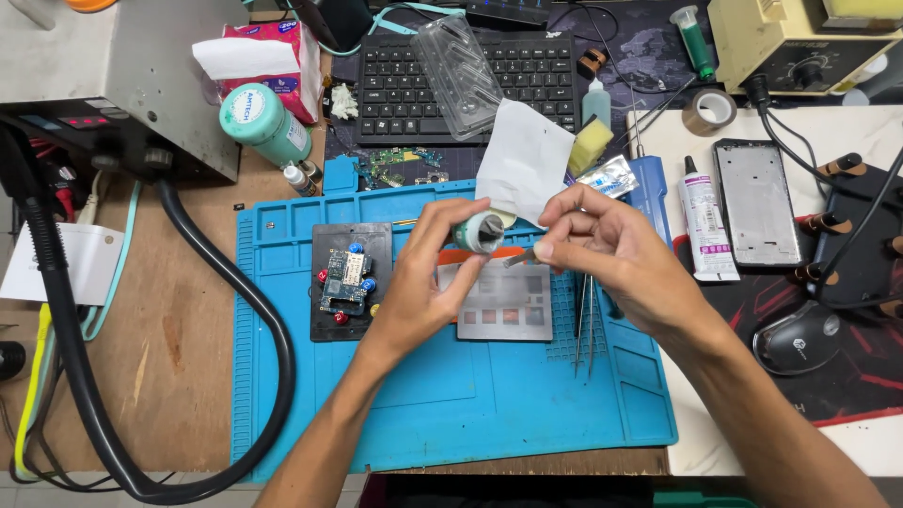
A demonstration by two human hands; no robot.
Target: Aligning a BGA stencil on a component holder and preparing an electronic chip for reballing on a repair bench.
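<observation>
Two hands: raised over blue silicone work mat (451, 404).
Left hand (423, 282): fingers pinching small round green-rimmed jar (480, 231), above grey metal stencil plate (503, 303).
Right hand (602, 249): fingertips pressed together on thin metal tool (518, 256), tip just beside jar.

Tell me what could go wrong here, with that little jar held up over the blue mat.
The small jar is tilted on its side in the left hand above the metal stencil, so its contents might drip onto it. The thin tool in the right hand could slip from the jar's mouth. The circuit board sits close beside the left wrist and might get bumped.
</observation>
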